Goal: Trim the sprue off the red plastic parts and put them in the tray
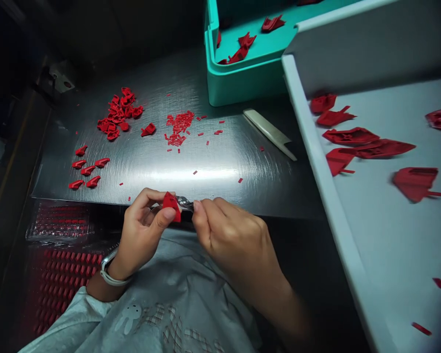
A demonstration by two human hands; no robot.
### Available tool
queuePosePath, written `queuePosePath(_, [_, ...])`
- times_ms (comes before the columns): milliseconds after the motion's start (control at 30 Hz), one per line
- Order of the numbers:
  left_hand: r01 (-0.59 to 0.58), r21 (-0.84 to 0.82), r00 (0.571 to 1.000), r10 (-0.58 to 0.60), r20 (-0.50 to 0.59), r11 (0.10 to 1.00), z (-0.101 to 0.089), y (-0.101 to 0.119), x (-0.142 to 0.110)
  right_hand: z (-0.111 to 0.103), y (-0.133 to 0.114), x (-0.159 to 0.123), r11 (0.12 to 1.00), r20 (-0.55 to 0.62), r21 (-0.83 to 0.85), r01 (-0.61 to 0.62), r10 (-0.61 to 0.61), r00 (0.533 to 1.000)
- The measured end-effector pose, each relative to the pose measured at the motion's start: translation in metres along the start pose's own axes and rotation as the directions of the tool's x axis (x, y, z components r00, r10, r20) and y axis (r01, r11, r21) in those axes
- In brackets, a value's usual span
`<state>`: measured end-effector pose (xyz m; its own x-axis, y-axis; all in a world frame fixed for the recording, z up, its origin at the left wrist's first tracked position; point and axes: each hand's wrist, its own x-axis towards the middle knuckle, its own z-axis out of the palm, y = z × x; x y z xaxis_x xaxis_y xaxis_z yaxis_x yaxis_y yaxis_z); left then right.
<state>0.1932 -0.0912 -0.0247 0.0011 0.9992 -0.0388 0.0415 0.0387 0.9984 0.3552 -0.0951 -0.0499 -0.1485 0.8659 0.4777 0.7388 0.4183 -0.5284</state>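
Note:
Close to the table's front edge, my left hand (145, 228) pinches a red plastic part (172, 206) between thumb and fingers. My right hand (235, 230) is closed round a small shiny metal tool (184, 202). The tool's tip meets the right side of the red part; most of its body is hidden in my fist, so its exact kind is unclear. Beyond my hands lie a scatter of small red plastic scraps (180, 125), a single red part (148, 129) and a pile of red parts (119, 113). Several slimmer red pieces (88, 170) are set out at the left.
A teal bin (242, 83) with red parts stands at the back. On the right, a large white tray (382, 255) holds more red parts and scraps. A pale flat strip (266, 130) lies beside it. Clear trays of red pieces (62, 274) sit below the metal table (220, 171) at left.

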Motion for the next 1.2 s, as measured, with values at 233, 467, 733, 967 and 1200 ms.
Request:
queuePosePath(233, [-0.094,0.403,0.988,0.134,-0.071,0.91,-0.049,-0.005,0.017,-0.003,0.017,-0.002,0.943,-0.075,0.301,-0.139,0.169,0.983])
queuePosePath(467, [0.067,0.997,0.981,0.183,-0.072,0.033,-0.117,0.004,0.061,-0.009,0.023,-0.01,0.946,-0.048,0.255,-0.201,0.22,0.974])
queuePosePath(733, [-0.034,0.997,0.979,0.198,0.049,-0.075,-0.082,0.025,0.09,-0.009,0.027,-0.012,0.954,-0.043,0.24,-0.18,0.195,0.98])
queuePosePath(967, [-0.26,0.964,0.965,-0.034,0.259,-0.049,-0.014,0.02,0.169,-0.014,0.023,-0.015,0.928,-0.011,0.3,-0.222,0.236,0.972])
queuePosePath(1200, [-0.223,0.556,0.949,0.048,0.312,0.8,-0.039,0.023,0.148,-0.011,0.013,-0.017,0.786,0.025,0.518,-0.337,0.379,0.925])
